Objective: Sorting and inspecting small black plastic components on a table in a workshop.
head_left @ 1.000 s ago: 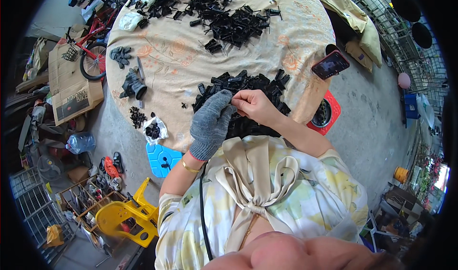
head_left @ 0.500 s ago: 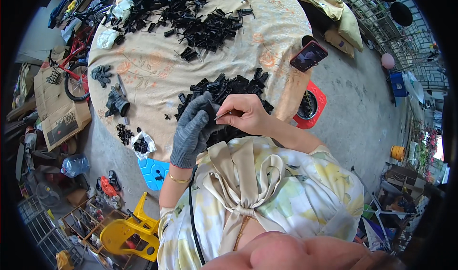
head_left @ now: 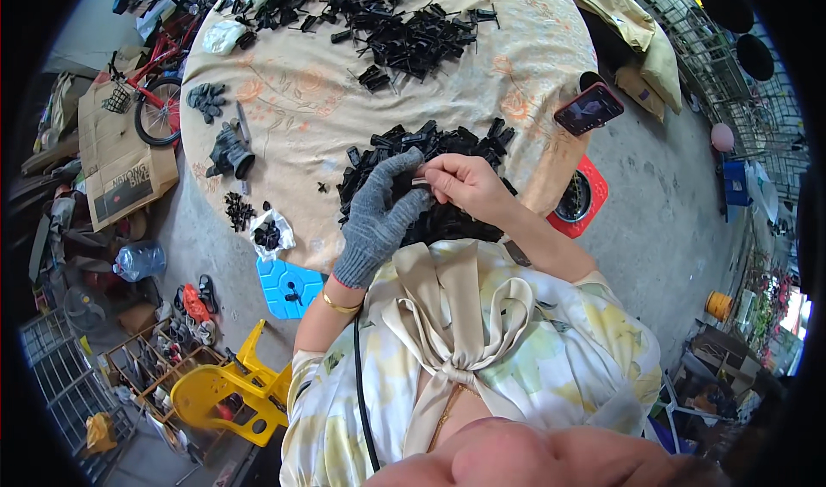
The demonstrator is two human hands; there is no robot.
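Observation:
My left hand (head_left: pixel 377 218), in a grey knitted glove, is raised over the near pile of black plastic pieces (head_left: pixel 473 147). Its fingers and thumb curl round a small black plastic piece, largely hidden by the glove and hard to tell from the pile behind. My bare right hand (head_left: pixel 469 184) meets the gloved fingertips. Between its thumb and fingers it pinches a small thin light-coloured strip (head_left: pixel 420 181), too small to name surely. Both hands work close together in front of my chest.
A cloth-covered round table (head_left: pixel 292 151) bears a larger black heap (head_left: pixel 422 40) at the far side. Dark gloves (head_left: pixel 231 150), a knife (head_left: pixel 243 122) and a white wrapper of small black bits (head_left: pixel 271 235) lie left. A phone (head_left: pixel 590 109) stands at the right edge, by a red stool (head_left: pixel 592 196).
The view has shifted, so the table sits higher and further right. My left hand's fingers have spread from the thumb a little, and my right hand has turned against its fingertips.

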